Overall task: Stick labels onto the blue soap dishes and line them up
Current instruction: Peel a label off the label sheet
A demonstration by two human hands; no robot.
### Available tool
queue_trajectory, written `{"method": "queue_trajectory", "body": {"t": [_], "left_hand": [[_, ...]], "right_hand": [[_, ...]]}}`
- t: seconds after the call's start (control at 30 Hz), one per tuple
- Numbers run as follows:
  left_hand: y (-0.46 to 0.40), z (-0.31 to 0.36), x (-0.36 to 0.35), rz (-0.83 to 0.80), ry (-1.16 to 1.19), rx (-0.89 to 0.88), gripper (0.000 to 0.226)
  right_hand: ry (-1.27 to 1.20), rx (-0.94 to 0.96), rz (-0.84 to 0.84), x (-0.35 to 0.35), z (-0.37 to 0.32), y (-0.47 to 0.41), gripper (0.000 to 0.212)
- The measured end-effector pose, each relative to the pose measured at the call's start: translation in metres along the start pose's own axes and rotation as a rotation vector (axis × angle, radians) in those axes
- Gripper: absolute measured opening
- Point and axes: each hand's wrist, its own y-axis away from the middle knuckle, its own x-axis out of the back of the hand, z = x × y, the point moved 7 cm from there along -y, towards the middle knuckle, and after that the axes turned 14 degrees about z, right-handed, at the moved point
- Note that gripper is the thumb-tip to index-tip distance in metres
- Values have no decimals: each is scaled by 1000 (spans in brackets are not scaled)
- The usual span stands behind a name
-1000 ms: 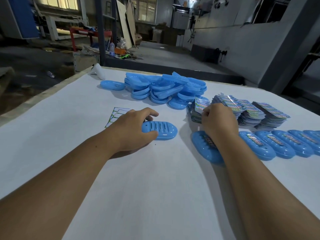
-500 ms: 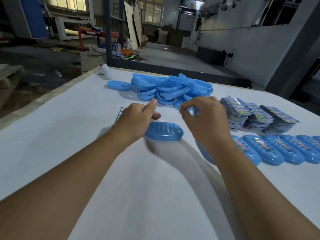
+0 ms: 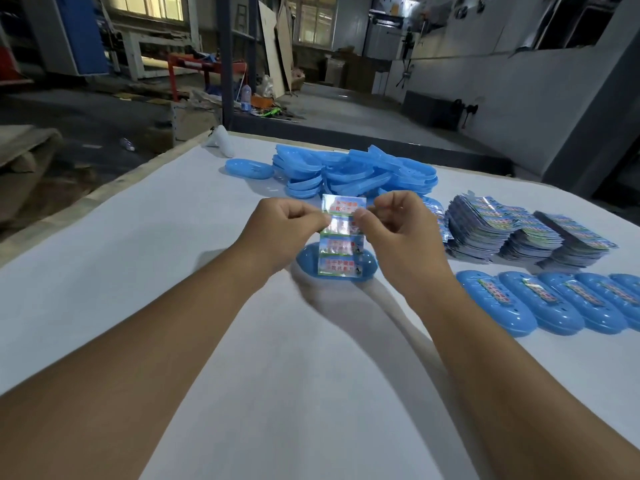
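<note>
Both hands (image 3: 287, 223) pinch label sheet (image 3: 343, 237) above dish (image 3: 304, 259).

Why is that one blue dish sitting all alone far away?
One soap dish lies apart, left of the jumbled pile of dishes. The labelled dishes on the right sit in a neat row. Nothing looks broken or spilled.

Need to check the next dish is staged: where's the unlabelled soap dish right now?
In the head view, the unlabelled soap dish lies on the table at centre, under the label sheet, left of the labelled row.
</note>
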Motion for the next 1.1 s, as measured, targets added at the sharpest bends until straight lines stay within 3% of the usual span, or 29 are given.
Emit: {"method": "queue_trajectory", "body": {"t": [0.1, 0.3, 0.53, 0.73, 0.83, 1.1], "left_hand": [[3, 3, -3, -27, -15, -39, 20], [-2, 5, 5, 35, -30, -53, 24], [2, 9, 1, -13, -41, -115, 27], [6, 10, -2, -54, -11, -163, 23], [9, 15, -4, -67, -17, -239, 19], [15, 21, -9, -120, -99, -316, 18]], "right_hand": [[-101, -107, -14, 5, 7, -1, 22], [-95, -121, -24, 5, 7, -1, 22], [-43, -132, -34, 4, 12, -2, 18], [204, 82, -10, 6, 7, -5, 11], [238, 147, -63, 2, 2, 1, 20], [232, 152, -99, 0, -5, 7, 23]]}}
